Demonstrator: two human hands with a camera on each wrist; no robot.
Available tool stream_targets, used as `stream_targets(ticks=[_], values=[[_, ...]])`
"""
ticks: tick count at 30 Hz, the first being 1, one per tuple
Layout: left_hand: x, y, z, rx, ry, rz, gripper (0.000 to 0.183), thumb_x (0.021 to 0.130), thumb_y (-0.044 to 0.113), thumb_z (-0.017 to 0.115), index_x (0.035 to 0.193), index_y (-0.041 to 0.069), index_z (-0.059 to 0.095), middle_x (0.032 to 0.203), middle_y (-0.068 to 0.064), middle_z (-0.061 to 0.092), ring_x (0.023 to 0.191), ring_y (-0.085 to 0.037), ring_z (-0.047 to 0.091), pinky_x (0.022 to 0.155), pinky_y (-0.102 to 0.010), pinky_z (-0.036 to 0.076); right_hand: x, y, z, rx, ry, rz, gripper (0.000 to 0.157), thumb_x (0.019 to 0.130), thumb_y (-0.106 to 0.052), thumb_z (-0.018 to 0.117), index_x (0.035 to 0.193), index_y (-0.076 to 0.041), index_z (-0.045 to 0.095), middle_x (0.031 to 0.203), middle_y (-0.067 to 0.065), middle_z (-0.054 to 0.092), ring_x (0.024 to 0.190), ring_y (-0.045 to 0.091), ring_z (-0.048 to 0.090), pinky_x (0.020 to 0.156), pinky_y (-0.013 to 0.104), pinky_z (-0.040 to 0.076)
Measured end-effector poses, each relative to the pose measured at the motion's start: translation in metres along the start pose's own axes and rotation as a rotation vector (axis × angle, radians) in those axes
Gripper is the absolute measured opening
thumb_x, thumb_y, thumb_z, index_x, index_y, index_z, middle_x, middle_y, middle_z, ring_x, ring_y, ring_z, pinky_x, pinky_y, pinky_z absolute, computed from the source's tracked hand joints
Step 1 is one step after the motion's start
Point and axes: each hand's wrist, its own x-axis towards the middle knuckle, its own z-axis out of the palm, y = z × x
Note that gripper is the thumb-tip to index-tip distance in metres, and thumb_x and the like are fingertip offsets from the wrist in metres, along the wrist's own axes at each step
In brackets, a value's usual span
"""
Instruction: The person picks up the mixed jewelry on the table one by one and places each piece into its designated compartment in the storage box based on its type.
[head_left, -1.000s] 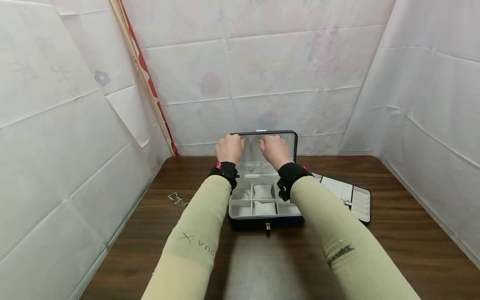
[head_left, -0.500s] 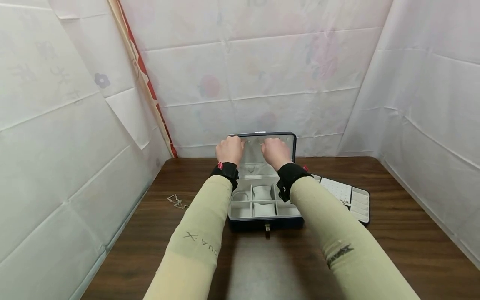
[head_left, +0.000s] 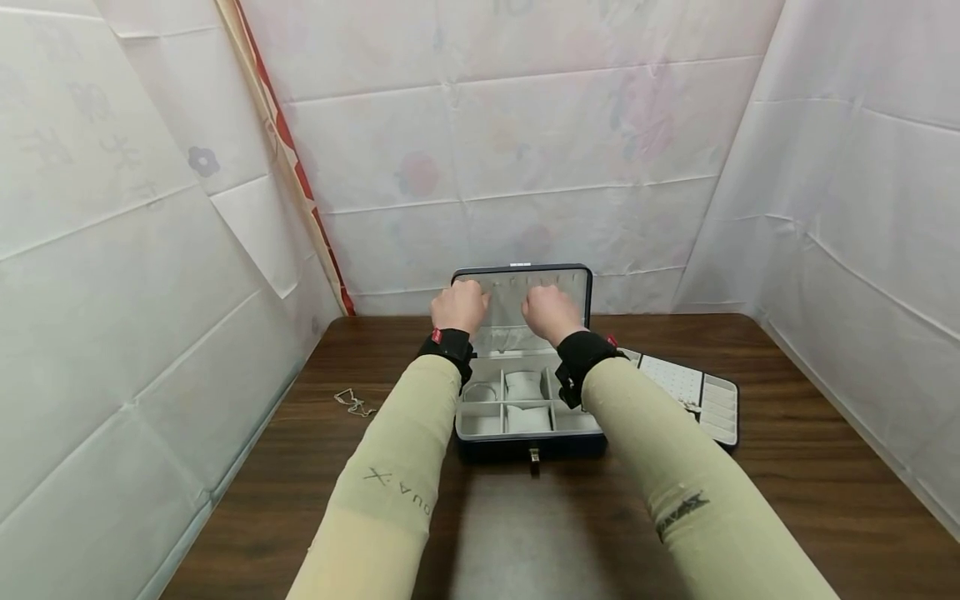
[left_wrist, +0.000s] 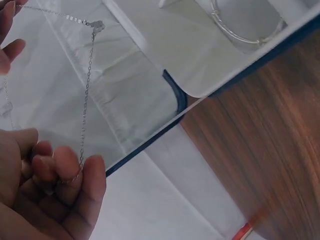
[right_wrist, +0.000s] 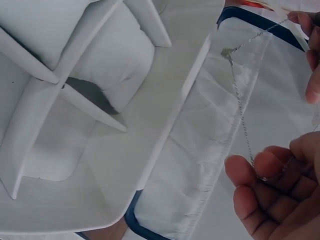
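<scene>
We see the left grip (head_left: 459,307) and the right grip (head_left: 552,312) nearly closed, fingers curled inward, each with one side of a thin necklace (left_wrist: 84,107) caught at its fingertips. The necklace spans the gap between them, its charm (left_wrist: 96,26) hanging lowest, in front of the raised lid (head_left: 510,308) at the box's 12 o'clock.

Compared with half a second ago, both grips have sunk slightly, and the lid's 10 o'clock corner and its row of hooks (head_left: 511,282) show better. We take this to mean the necklace is being lowered along the lid, neither side let go; whether it touches a hook we cannot tell.

In the head view the backs of the grips hide the fingertips, and we cannot make out the necklace; both wrist views bring out chain, charm and pinch. The left wrist view also shows the bangle (left_wrist: 242,41) closely, in the 10 o'clock compartment of the box (head_left: 491,448); the right one looks in on the pillows (head_left: 524,384) instead. Only the head view takes in the clasp (head_left: 534,455) at 6 o'clock, the skewed tray (head_left: 673,377) at 3 o'clock, and a loose chain (head_left: 354,402) on the desk (head_left: 300,467) at 9 o'clock.
</scene>
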Motion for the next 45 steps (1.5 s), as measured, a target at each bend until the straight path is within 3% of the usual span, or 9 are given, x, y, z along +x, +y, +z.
stream_targets(ticks=[5,8,13,15,22,28,35,41,45], values=[[-0.004,-0.005,0.003,-0.02,-0.099,0.039,0.039,0.103,0.033,0.062,0.073,0.009,0.066,0.087,-0.013,0.072,0.083,-0.035,0.072,0.072,-0.052,0.057,-0.001,0.005,0.006,-0.002,-0.054,-0.046,0.033,0.107,-0.016,0.05,0.081,-0.007,0.069,0.079,0.009,0.069,0.072,0.024,0.064,0.072,0.039,0.049],[-0.007,-0.007,0.002,-0.039,-0.141,0.06,0.044,0.104,0.03,0.061,0.065,0.011,0.053,0.071,-0.007,0.06,0.075,-0.031,0.069,0.068,-0.048,0.055,-0.003,0.007,0.009,0.013,-0.076,-0.09,0.03,0.106,-0.015,0.052,0.089,-0.005,0.074,0.08,0.008,0.069,0.071,0.021,0.063,0.074,0.038,0.049],[-0.011,-0.01,0.001,-0.069,-0.166,0.108,0.048,0.105,0.025,0.058,0.062,0.013,0.04,0.059,0.001,0.035,0.058,-0.022,0.053,0.057,-0.039,0.041,-0.006,0.007,0.013,0.064,-0.12,-0.147,0.033,0.107,-0.014,0.051,0.079,-0.006,0.067,0.062,0.001,0.046,0.058,0.017,0.046,0.068,0.034,0.042],[-0.012,-0.013,0.001,-0.081,-0.178,0.127,0.048,0.105,0.024,0.057,0.062,0.013,0.039,0.058,0.002,0.032,0.055,-0.02,0.047,0.055,-0.036,0.037,-0.007,0.005,0.013,0.099,-0.147,-0.156,0.031,0.107,-0.014,0.051,0.083,-0.004,0.068,0.062,-0.001,0.046,0.058,0.016,0.047,0.068,0.033,0.042],[-0.017,-0.02,0.003,-0.126,-0.23,0.171,0.047,0.105,0.019,0.056,0.061,0.014,0.04,0.058,0.004,0.03,0.052,-0.014,0.038,0.051,-0.03,0.031,-0.013,0.001,0.015,0.201,-0.245,-0.158,0.029,0.108,-0.017,0.05,0.109,0.001,0.073,0.08,0.01,0.069,0.066,0.016,0.063,0.078,0.036,0.051],[-0.023,-0.024,0.004,-0.166,-0.283,0.183,0.04,0.104,0.019,0.057,0.065,0.013,0.05,0.06,0.004,0.036,0.053,-0.013,0.04,0.051,-0.029,0.033,-0.019,-0.001,0.02,0.258,-0.28,-0.208,0.027,0.107,-0.014,0.052,0.105,0.003,0.073,0.081,0.014,0.07,0.07,0.023,0.068,0.082,0.037,0.052],[-0.033,-0.023,0.006,-0.193,-0.332,0.203,0.036,0.104,0.02,0.057,0.07,0.008,0.06,0.06,0.004,0.038,0.052,-0.012,0.04,0.051,-0.028,0.032,-0.027,-0.001,0.026,0.321,-0.297,-0.207,0.023,0.105,-0.013,0.055,0.1,0.001,0.073,0.083,0.016,0.07,0.076,0.029,0.07,0.08,0.035,0.053],[-0.039,-0.023,0.007,-0.2,-0.369,0.225,0.03,0.105,0.024,0.058,0.091,0.005,0.076,0.061,0.004,0.042,0.055,-0.011,0.042,0.053,-0.028,0.034,-0.032,-0.001,0.031,0.358,-0.317,-0.194,0.023,0.106,-0.014,0.056,0.101,-0.001,0.074,0.087,0.018,0.07,0.078,0.031,0.07,0.081,0.036,0.052],[-0.041,-0.023,0.007,-0.223,-0.387,0.244,0.029,0.105,0.025,0.059,0.096,0.006,0.079,0.063,0.003,0.052,0.056,-0.011,0.049,0.054,-0.028,0.038,-0.031,-0.004,0.034,0.347,-0.306,-0.191,0.025,0.106,-0.015,0.056,0.103,0.0,0.075,0.081,0.013,0.071,0.078,0.032,0.071,0.08,0.034,0.051]])
